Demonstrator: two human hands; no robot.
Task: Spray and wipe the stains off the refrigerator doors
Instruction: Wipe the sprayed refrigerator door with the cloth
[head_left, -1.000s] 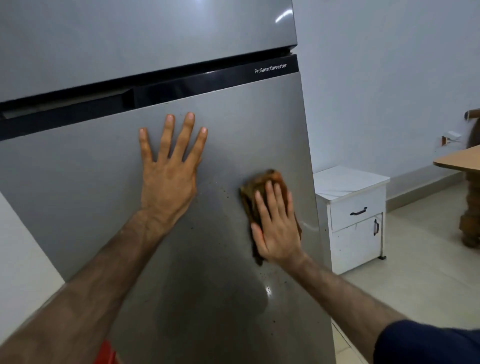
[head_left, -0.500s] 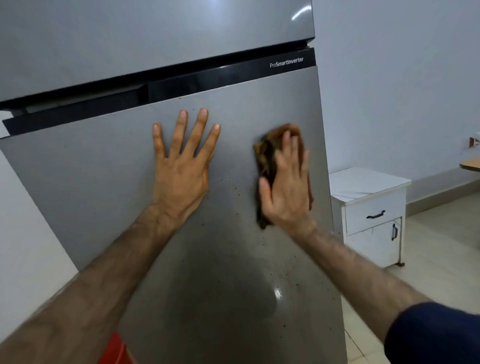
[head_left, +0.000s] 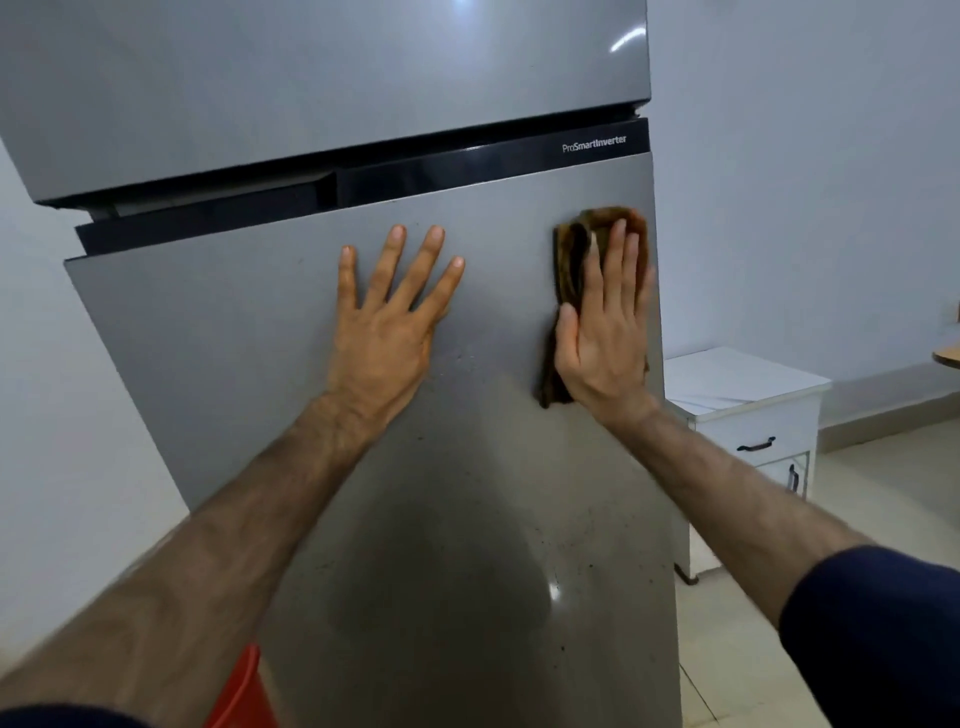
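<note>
right hand (head_left: 602, 338) and brown cloth (head_left: 571, 260) now higher on lower door (head_left: 260, 364), fingers flat, left hand (head_left: 384, 332) spread, white cabinet (head_left: 748, 395) beside

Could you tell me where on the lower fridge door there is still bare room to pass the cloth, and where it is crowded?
Free: the stretch of lower door between the black handle strip and the left hand, and the speckled area below both forearms. Crowded: the upper right, where the right hand presses the brown cloth near the door's right edge.
</note>
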